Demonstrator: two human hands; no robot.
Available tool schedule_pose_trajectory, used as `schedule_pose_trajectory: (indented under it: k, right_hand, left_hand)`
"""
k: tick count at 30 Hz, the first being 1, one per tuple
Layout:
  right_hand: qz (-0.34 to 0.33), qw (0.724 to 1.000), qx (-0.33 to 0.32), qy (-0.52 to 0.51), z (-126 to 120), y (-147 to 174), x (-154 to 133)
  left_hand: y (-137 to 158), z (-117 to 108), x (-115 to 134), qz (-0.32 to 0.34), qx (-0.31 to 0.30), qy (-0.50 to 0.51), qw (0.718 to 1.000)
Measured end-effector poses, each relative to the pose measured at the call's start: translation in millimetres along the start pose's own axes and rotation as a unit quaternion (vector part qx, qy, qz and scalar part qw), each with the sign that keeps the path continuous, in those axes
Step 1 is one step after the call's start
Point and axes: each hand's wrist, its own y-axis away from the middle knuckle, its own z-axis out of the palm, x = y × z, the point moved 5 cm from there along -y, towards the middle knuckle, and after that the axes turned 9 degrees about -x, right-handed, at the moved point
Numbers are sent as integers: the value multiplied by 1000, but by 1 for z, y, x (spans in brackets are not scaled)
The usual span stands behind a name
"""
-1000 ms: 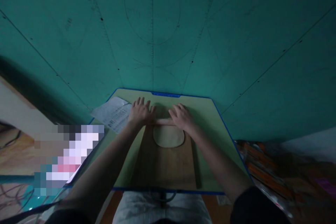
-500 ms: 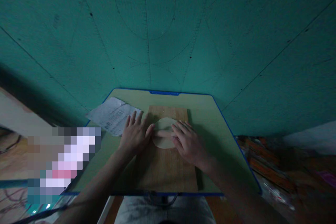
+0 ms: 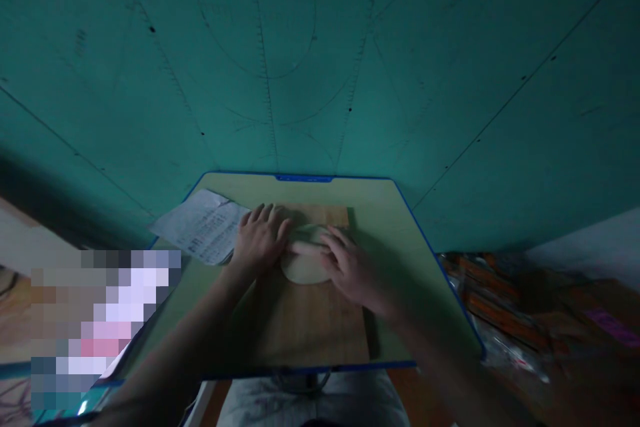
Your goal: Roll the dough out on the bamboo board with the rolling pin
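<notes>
A round, flat sheet of pale dough (image 3: 305, 271) lies on a wooden board (image 3: 315, 327). Across the dough's far half lies a short, light rolling pin (image 3: 307, 249). My left hand (image 3: 261, 237) covers the pin's left end, its thumb toward the dough and its fingers bent forward over the board's left side. Over the right end, my right hand (image 3: 350, 267) rests with curled fingers, somewhat blurred. Both ends of the pin are hidden beneath the hands.
The board stands on a pale table (image 3: 390, 240) with a blue rim, against a green wall (image 3: 310, 93). Left of the board lies a printed paper sheet (image 3: 200, 230), partly over the table's edge. Plastic-wrapped items (image 3: 500, 307) are on the floor at right. A blurred-out patch covers the lower left.
Both hands have pushed the rolling pin a little away from me over the dough. My left fingers are more bent. The whole view has shifted slightly.
</notes>
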Motion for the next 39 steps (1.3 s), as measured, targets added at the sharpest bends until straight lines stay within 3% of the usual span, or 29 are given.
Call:
schedule_pose_trajectory:
  k: [3, 6, 11, 15, 19, 22, 27, 30, 33, 39]
  right_hand:
    - [-46, 998, -35, -14, -6, 26, -34]
    - [-51, 995, -84, -9, -6, 35, -46]
    - [-53, 994, -84, 43, 4, 27, -27]
    - [-3, 997, -60, 57, -1, 22, 4]
    - [28, 997, -68, 33, -3, 24, 7]
    - [4, 996, -90, -11, 2, 27, -22]
    - [-99, 989, -97, -50, 7, 30, -83]
    - [-114, 988, -93, -48, 6, 30, -95]
    - [-96, 990, -90, -52, 5, 32, -85]
    - [-28, 993, -98, -56, -2, 56, -42]
  left_hand:
    - [34, 9, -13, 1, -25, 4, 1000]
    - [35, 15, -17, -8, -59, 11, 998]
    - [-23, 12, 9, -9, -80, -15, 997]
    - [-74, 12, 45, 38, -104, 0, 994]
    - [-91, 12, 63, 75, -104, 21, 992]
    - [-75, 13, 47, 70, -96, 22, 993]
    - [-31, 23, -9, 67, -135, 34, 988]
    - [-24, 24, -23, 75, -137, 48, 987]
    - [-39, 23, -2, 95, -132, 55, 985]
    - [-85, 17, 83, 81, -118, 71, 987]
